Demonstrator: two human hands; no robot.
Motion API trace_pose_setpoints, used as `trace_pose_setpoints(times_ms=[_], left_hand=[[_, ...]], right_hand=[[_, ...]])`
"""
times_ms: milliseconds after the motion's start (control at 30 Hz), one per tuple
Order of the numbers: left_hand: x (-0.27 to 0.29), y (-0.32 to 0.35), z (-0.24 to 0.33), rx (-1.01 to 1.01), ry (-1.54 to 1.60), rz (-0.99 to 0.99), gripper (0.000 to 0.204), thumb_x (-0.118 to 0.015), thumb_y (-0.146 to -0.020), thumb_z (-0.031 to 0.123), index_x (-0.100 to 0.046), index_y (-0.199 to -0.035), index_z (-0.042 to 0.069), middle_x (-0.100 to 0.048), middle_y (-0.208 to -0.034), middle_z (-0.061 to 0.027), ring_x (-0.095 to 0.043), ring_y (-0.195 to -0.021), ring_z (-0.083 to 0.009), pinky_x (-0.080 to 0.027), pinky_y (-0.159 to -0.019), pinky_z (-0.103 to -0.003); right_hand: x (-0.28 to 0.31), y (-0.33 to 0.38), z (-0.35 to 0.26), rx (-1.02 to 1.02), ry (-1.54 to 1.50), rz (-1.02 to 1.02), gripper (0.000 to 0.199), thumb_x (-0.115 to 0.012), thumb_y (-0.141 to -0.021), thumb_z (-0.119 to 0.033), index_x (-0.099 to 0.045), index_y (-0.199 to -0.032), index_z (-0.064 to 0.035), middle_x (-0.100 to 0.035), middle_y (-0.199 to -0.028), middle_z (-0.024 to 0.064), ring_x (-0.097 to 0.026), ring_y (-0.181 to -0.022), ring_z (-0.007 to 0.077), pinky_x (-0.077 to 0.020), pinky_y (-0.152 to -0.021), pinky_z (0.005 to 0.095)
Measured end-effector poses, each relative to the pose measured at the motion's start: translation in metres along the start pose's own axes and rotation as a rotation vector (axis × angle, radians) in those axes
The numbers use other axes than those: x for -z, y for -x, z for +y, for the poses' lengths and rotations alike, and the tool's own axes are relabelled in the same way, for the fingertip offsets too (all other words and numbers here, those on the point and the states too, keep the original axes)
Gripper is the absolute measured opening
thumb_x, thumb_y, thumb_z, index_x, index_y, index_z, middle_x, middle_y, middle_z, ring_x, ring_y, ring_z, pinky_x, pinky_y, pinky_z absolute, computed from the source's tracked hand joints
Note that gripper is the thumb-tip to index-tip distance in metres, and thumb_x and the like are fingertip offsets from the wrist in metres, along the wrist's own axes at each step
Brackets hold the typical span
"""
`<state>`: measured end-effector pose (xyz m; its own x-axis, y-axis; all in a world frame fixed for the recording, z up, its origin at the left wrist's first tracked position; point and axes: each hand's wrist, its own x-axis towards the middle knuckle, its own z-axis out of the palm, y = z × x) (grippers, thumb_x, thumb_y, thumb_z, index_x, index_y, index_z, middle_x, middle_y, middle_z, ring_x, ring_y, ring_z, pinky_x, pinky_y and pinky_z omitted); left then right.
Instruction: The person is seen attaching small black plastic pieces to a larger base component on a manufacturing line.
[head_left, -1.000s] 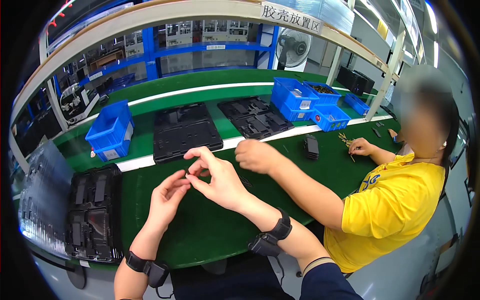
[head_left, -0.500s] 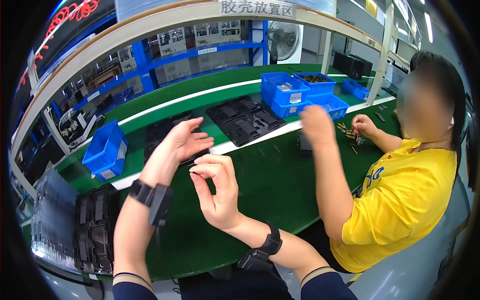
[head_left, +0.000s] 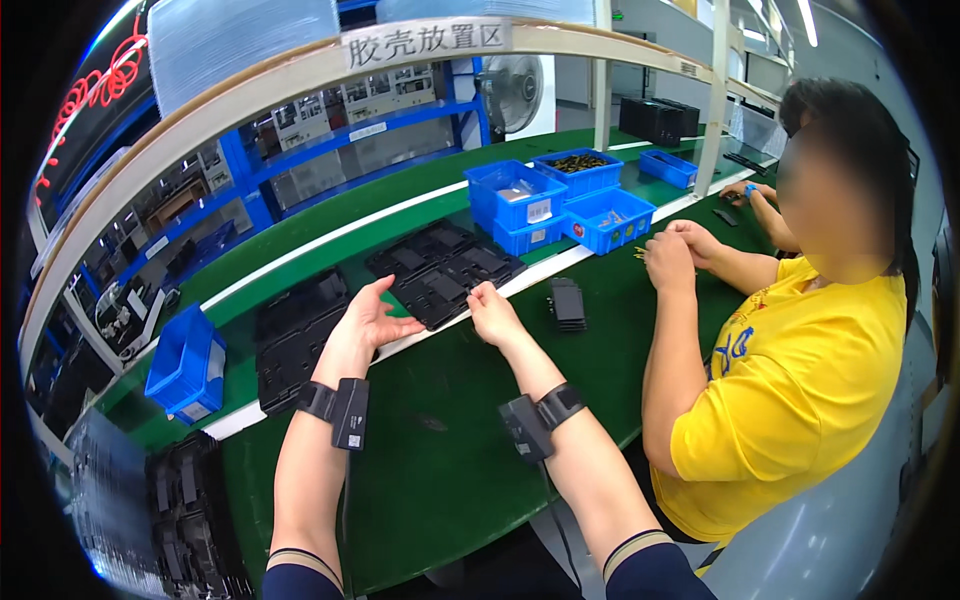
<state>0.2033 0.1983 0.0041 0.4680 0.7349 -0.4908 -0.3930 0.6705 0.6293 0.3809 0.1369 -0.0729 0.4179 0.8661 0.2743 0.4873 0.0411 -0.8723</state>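
Note:
Over the near corner of a black molded plastic tray (head_left: 425,255), my left hand (head_left: 368,318) is open, palm turned inward, fingers apart and holding nothing visible. By the same tray's front right edge is my right hand (head_left: 495,318), its fingers closed in a pinch; what they hold, if anything, is hidden. Whether either hand touches the tray I cannot tell. Left of it lies a second black tray (head_left: 290,345), partly behind my left hand. A small stack of black rectangular parts (head_left: 567,302) stands on the green tabletop right of my right hand.
Several blue bins (head_left: 608,222) are grouped beyond the trays, and another blue bin (head_left: 188,360) stands at left. More black trays (head_left: 190,510) stand at the lower left. A co-worker in a yellow shirt (head_left: 780,400) sits at right, hands together (head_left: 682,252). A shelf beam (head_left: 270,85) crosses above.
My right hand has moved right and away from my left hand, toward the tray's edge; before, it pinched something tiny and dark. The co-worker's hands have come together. The view has shifted.

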Motion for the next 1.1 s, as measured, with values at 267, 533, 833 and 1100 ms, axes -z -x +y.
trace_pose_setpoints(times_ms=[267,533,833,1100], left_hand=[[-0.004,-0.008,-0.002,-0.016,-0.101,0.138,0.091,-0.061,-0.08,0.031,0.004,-0.138,0.003,-0.015,-0.131,-0.0317,-0.026,-0.122,-0.039,-0.029,-0.098,-0.052],[-0.004,-0.048,-0.018,-0.092,-0.194,0.148,0.03,-0.055,-0.085,0.024,-0.047,-0.11,0.01,-0.05,-0.104,-0.0075,-0.049,-0.096,-0.0225,-0.04,-0.087,-0.046],[0.015,-0.06,-0.02,-0.28,-0.017,0.052,0.016,-0.049,-0.088,0.015,-0.052,-0.101,0.007,-0.057,-0.106,-0.0069,-0.052,-0.099,-0.0217,-0.034,-0.094,-0.044],[0.037,0.0,-0.004,-0.413,-0.179,0.006,0.014,-0.054,-0.085,0.013,-0.05,-0.098,0.014,-0.059,-0.096,-0.0024,-0.057,-0.091,-0.0179,-0.044,-0.083,-0.04]], right_hand=[[-0.003,0.0,-0.001,0.165,0.241,-0.035,0.016,-0.048,-0.085,-0.017,-0.048,-0.093,-0.0034,-0.061,-0.083,0.0194,-0.057,-0.086,0.0369,-0.0413,-0.077,0.0454],[0.005,0.012,-0.015,0.193,0.145,0.018,0.017,-0.048,-0.086,-0.016,-0.047,-0.097,-0.0044,-0.061,-0.087,0.0185,-0.058,-0.085,0.0378,-0.0435,-0.074,0.0465],[0.019,-0.002,-0.019,0.201,-0.029,0.523,0.013,-0.048,-0.086,-0.014,-0.047,-0.088,-0.0015,-0.054,-0.085,0.0195,-0.053,-0.085,0.0371,-0.0415,-0.074,0.0422],[0.028,-0.017,0.015,-0.362,-0.672,0.505,0.024,-0.048,-0.089,-0.02,-0.047,-0.106,-0.0029,-0.054,-0.103,0.0115,-0.051,-0.094,0.0218,-0.0428,-0.078,0.0345]])
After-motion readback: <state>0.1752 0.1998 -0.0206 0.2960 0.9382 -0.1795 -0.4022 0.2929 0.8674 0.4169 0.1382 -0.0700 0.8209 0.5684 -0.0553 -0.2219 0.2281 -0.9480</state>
